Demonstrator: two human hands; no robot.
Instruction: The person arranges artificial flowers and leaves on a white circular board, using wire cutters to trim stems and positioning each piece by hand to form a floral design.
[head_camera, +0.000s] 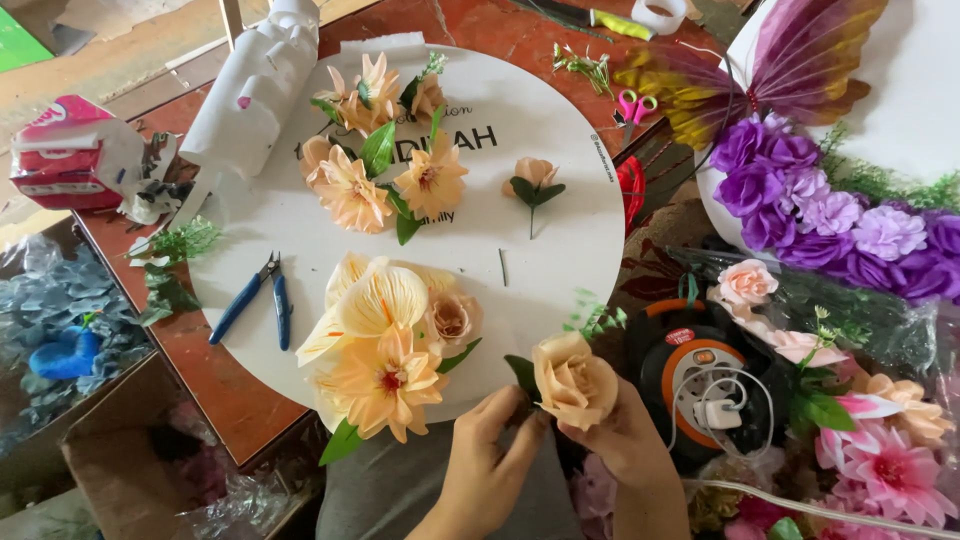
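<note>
Here, a peach fabric rose (574, 380) with tightly curled petals and a dark green leaf sits at the near edge of a round white board (560, 230), held between both hands. The right hand (625, 435) cups it from below, fingers curled about its base; the left hand (490, 455) pinches just under the bloom with thumb and fingers pressed together, probably on the stem, though the petals hide it. Just left of the rose, a cluster of cream and orange flowers (385, 340) lies on the board, soft and ruffled. Farther up lie a second peach spray (385, 160) and one small rosebud (532, 180). Blue-handled pliers (255, 300) rest on the board's left side. To the right, an orange and black cable reel (700, 375) stands close to the right hand, with purple roses (800, 200) and a shiny purple-and-gold butterfly (770, 70) beyond.
</note>
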